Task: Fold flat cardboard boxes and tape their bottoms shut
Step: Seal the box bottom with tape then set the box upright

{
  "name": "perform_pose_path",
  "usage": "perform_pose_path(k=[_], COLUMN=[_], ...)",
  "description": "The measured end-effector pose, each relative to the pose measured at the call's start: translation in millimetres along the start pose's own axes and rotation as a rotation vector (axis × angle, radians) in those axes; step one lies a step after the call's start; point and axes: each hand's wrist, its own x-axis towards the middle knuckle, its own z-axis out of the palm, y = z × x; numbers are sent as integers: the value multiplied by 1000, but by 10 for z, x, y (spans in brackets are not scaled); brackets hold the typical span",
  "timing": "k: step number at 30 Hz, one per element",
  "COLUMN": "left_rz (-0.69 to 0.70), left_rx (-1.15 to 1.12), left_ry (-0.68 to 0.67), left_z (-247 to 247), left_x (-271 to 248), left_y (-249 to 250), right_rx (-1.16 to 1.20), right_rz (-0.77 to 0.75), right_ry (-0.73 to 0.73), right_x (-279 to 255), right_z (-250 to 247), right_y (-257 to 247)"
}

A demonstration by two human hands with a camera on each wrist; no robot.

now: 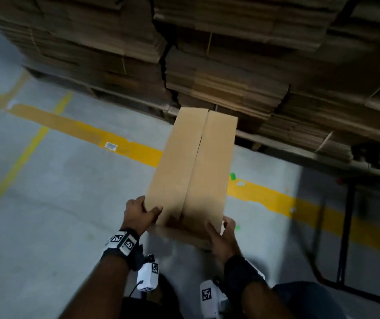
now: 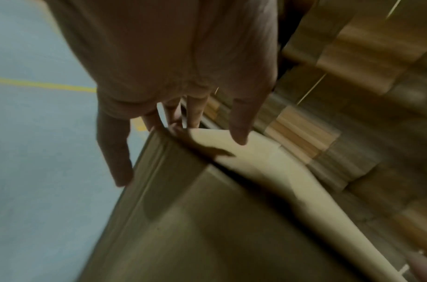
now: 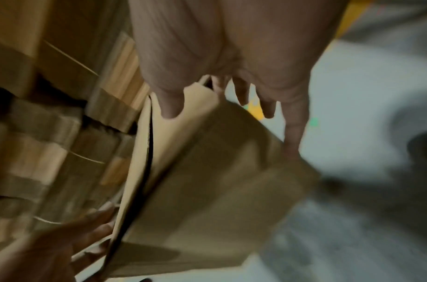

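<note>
Cardboard box (image 1: pixel 191 171) held up off the floor (image 1: pixel 46 226) by both hands, long axis pointing away from the body toward the stacked flat cardboard (image 1: pixel 230 65); far end close to that stack, whether touching cannot be told. Two top flaps closed, meeting along a lengthwise seam, untaped as far as visible. Left hand (image 1: pixel 138 215) gripping the near left corner, thumb on the top flap, fingers (image 2: pixel 193 112) curled over the box edge. Right hand (image 1: pixel 222 240) gripping the near right corner, thumb on top, fingers (image 3: pixel 292 133) wrapped down the side wall. Open grey concrete floor to the left of the box and under it, crossed by a broad yellow line (image 1: pixel 81 132) and thinner yellow lines; small green scraps (image 1: pixel 232 176) near the line on the right. Dark metal frame legs (image 1: pixel 345 226) standing at the right, well apart from the box. Pallet-borne stack filling the whole far side, strapped in bundles. Wrist views blurred.
</note>
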Motion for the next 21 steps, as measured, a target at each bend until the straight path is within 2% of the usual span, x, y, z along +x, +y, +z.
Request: perform_pose_path(k=[2, 5, 9, 12, 15, 21], left_rz=[14, -32, -59, -1, 100, 334], left_rx=[-194, -447, -560, -631, -704, -778], left_ry=[26, -27, -30, 30, 97, 233], left_z=[-227, -660, -1273, -1718, -2049, -2354], left_x=[-373, -1288, -2493, -3318, -4026, -5072], left_y=[366, 1083, 1711, 2057, 2375, 2859], right_rx=[16, 59, 30, 37, 88, 231], right_rz=[-65, -18, 8, -27, -123, -278], right_ry=[57, 12, -65, -120, -173, -203], right_x=[-318, -894, -1934, -2664, -3295, -4172], right_z=[-201, -499, -955, -1227, -1433, -1882], right_y=[-443, -1153, -2011, -2488, -2901, -3395])
